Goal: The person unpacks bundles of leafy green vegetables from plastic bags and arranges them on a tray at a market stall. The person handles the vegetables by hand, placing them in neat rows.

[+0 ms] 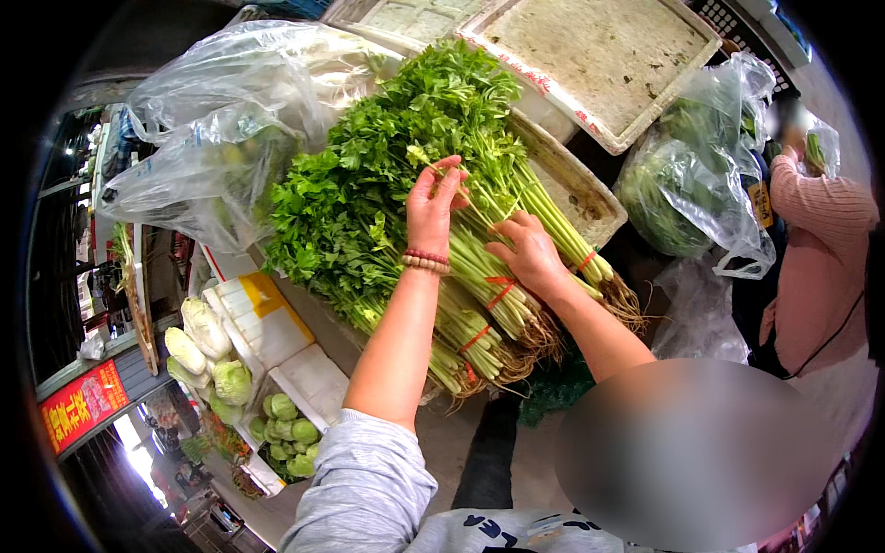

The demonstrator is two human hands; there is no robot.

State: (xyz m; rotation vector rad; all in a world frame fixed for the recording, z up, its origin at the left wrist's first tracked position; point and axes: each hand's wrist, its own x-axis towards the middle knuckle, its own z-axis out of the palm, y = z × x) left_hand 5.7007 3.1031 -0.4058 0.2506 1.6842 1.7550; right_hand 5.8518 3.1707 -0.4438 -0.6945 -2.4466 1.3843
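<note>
Rooted celery bundles (477, 276) lie side by side before me, leaves towards the top and brown roots towards me, several bound with red bands. My left hand (434, 197), with two beaded bracelets on the wrist, is raised over the leafy part, thumb and fingertips closed on a thin celery stalk (463, 186). To its right, my right hand (524, 245) rests over the stalks of a bundle, fingers bent among them; whether it grips any cannot be told. The rightmost bundle (588, 266) lies just past my right hand.
Foam boxes (601, 62) stand behind and right of the celery. Clear plastic bags of vegetables (228, 138) lie at the left, another bag (691, 173) at the right. Napa cabbages (204, 328) and round cabbages (287, 432) sit lower left. A person in pink (816, 235) is at the right.
</note>
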